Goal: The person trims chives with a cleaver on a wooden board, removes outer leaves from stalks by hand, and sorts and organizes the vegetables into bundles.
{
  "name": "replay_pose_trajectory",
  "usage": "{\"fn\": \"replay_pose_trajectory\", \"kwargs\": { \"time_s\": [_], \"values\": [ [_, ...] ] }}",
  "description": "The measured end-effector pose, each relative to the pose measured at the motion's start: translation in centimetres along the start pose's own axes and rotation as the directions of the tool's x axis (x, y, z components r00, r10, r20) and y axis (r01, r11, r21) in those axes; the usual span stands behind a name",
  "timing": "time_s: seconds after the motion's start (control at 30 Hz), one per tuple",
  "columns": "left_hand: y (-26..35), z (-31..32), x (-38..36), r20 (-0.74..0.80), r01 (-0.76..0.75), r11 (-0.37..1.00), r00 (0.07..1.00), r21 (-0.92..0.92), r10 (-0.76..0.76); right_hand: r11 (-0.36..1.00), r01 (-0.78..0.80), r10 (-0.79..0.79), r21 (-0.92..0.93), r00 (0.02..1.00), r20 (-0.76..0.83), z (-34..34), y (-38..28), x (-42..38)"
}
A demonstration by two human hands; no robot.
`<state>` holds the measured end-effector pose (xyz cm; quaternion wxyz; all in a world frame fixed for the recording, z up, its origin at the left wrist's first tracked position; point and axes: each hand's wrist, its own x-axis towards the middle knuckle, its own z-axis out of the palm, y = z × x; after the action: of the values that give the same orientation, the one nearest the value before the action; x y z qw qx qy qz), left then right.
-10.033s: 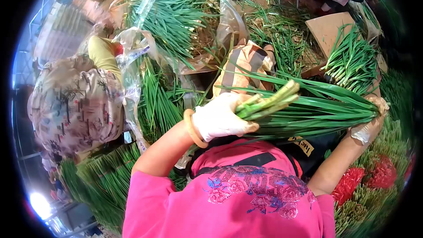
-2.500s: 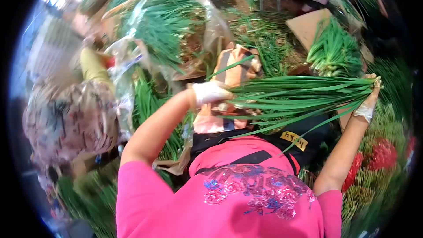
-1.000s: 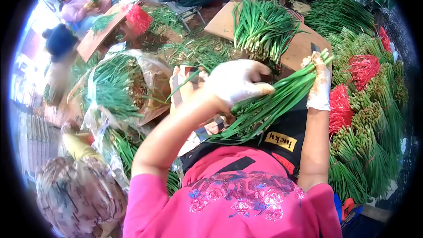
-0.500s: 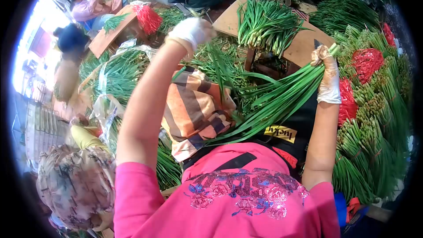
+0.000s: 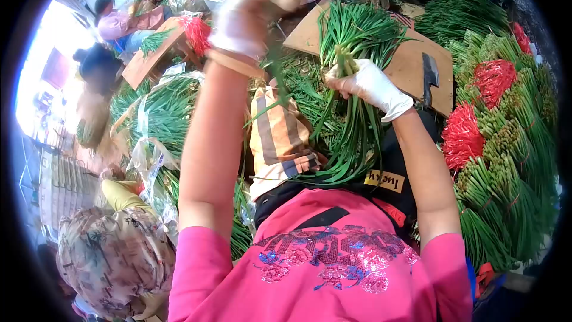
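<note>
My gloved right hand (image 5: 370,86) is closed round a bunch of garlic chives (image 5: 351,137), just in front of a board. Their pale stem ends poke up above the fingers, and the long leaves hang down towards my lap. My gloved left hand (image 5: 256,12) is raised high on the left, smeared by motion, its fingers curled. A blurred strand of chive leaves (image 5: 279,80) trails down from it. Beyond my right hand, a heap of chives (image 5: 363,30) lies on the wooden board (image 5: 411,68). A cleaver (image 5: 429,77) rests on the board's right part.
Tied chive bundles (image 5: 506,143) are stacked on the right, with red ties (image 5: 462,137) among them. A checked cloth (image 5: 277,134) covers my left leg. Loose leaves lie ahead. A person in a patterned head covering (image 5: 113,256) is close on my left; others sit farther back.
My right hand has swung left with the chives, from over the board's right side to the middle, uncovering the cleaver. My left hand has moved up and left, nearer the camera.
</note>
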<state>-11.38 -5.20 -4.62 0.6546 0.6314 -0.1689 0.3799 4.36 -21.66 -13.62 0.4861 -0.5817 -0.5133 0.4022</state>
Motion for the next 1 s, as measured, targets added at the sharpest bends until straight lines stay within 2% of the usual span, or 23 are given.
{"fn": "replay_pose_trajectory", "kwargs": {
  "time_s": [0.03,0.07,0.1,0.17,0.23,0.3,0.33,0.37,0.4,0.43,0.47,0.5,0.57,0.6,0.63,0.67,0.7,0.77,0.83,0.87,0.9,0.97,1.0],
  "values": [
    [1.3,-1.6,-0.2,-0.402,0.111,0.991,0.906,-0.076,-0.132,1.0,0.012,-0.012,0.007,0.999,-0.046,-0.6,1.0,0.2],
    [1.3,-4.4,0.1,-0.413,0.372,0.843,0.888,0.388,-0.202,0.993,0.062,-0.052,0.104,0.993,-0.104,-1.7,1.9,0.3],
    [0.5,-6.9,0.1,-0.463,0.524,0.435,0.851,0.732,-0.246,0.981,0.062,-0.033,0.182,0.987,-0.16,-2.5,1.7,0.4],
    [-2.1,-4.8,-2.8,-0.307,0.466,0.538,0.88,0.703,-0.362,0.952,0.05,-0.001,0.302,0.987,-0.161,-2.9,-0.5,0.3],
    [-3.4,0.3,-4.2,-0.098,0.341,0.574,0.906,0.744,-0.411,0.937,0.128,-0.126,0.325,0.992,-0.025,-3.3,-1.0,1.7],
    [-7.5,3.2,-5.1,-0.032,0.535,0.819,0.84,0.206,-0.541,0.872,0.051,-0.069,0.487,0.997,0.019,-2.0,-2.2,2.8],
    [-9.1,4.1,-6.1,-0.024,0.609,0.774,0.783,-0.173,-0.622,0.853,0.052,-0.053,0.519,0.998,-0.012,-0.5,-3.5,3.3],
    [-10.0,4.6,-6.8,0.026,0.591,0.612,0.73,-0.525,-0.683,0.901,0.058,-0.058,0.43,0.998,-0.012,-0.6,-3.4,4.2],
    [-9.7,5.0,-7.1,0.052,0.567,0.496,0.69,-0.658,-0.722,0.923,0.066,-0.063,0.378,0.998,-0.021,-0.5,-3.6,4.9],
    [-10.3,5.0,-7.2,0.013,0.541,0.513,0.696,-0.667,-0.718,0.943,0.07,-0.064,0.326,0.998,-0.03,-0.3,-3.7,5.4],
    [-11.0,4.5,-7.7,-0.023,0.535,0.539,0.695,-0.651,-0.718,0.988,0.079,-0.068,0.131,0.994,-0.087,-0.6,-3.9,5.4],
    [-11.2,4.0,-8.1,-0.059,0.532,0.565,0.693,-0.631,-0.718,0.999,0.012,-0.023,-0.039,0.953,-0.304,-0.2,-4.9,4.7],
    [-11.4,2.4,-8.7,-0.084,0.489,0.54,0.683,-0.685,-0.726,0.931,0.318,-0.363,-0.178,0.862,-0.355,-1.8,-3.0,5.1],
    [-11.1,1.5,-9.1,-0.129,0.449,0.54,0.673,-0.712,-0.729,0.926,0.257,-0.354,-0.275,0.844,-0.403,-1.6,-3.5,4.1],
    [-10.9,0.8,-9.4,-0.17,0.409,0.539,0.659,-0.736,-0.733,0.953,0.253,-0.294,-0.169,0.908,-0.299,-2.1,-3.1,3.3],
    [-11.2,0.2,-9.5,-0.113,0.281,0.554,0.812,-0.784,-0.573,0.98,0.177,-0.19,-0.089,0.966,-0.178,-1.9,-2.5,2.2],
    [-10.9,-0.9,-9.9,-0.241,0.268,0.6,0.737,-0.754,-0.632,0.996,0.089,-0.09,-0.019,0.995,-0.043,-1.3,-2.2,1.0],
    [-11.1,-2.9,-10.4,-0.277,0.151,0.63,0.804,-0.762,-0.527,0.997,-0.077,0.074,0.018,0.988,0.135,0.6,-1.7,-0.6],
    [-10.8,-4.5,-10.5,-0.424,0.055,0.688,0.751,-0.723,-0.505,0.984,-0.175,0.173,0.002,0.971,0.168,1.5,-1.1,-0.7],
    [-10.8,-5.6,-10.5,-0.438,0.019,0.694,0.764,-0.719,-0.475,0.988,-0.134,0.115,0.081,0.973,0.202,1.3,0.6,-0.2],
    [-10.8,-6.6,-10.6,-0.452,-0.015,0.701,0.774,-0.713,-0.443,0.995,-0.094,0.086,0.025,0.972,0.219,1.2,0.8,0.4],
    [-11.2,-8.3,-10.8,-0.504,-0.077,0.734,0.775,-0.675,-0.382,0.965,-0.173,0.198,-0.197,0.974,0.112,1.2,0.3,1.9],
    [-11.4,-8.7,-10.8,-0.525,-0.096,0.732,0.76,-0.674,-0.383,0.93,-0.121,0.158,-0.346,0.984,0.079,1.4,-0.2,2.7]
  ]
}}
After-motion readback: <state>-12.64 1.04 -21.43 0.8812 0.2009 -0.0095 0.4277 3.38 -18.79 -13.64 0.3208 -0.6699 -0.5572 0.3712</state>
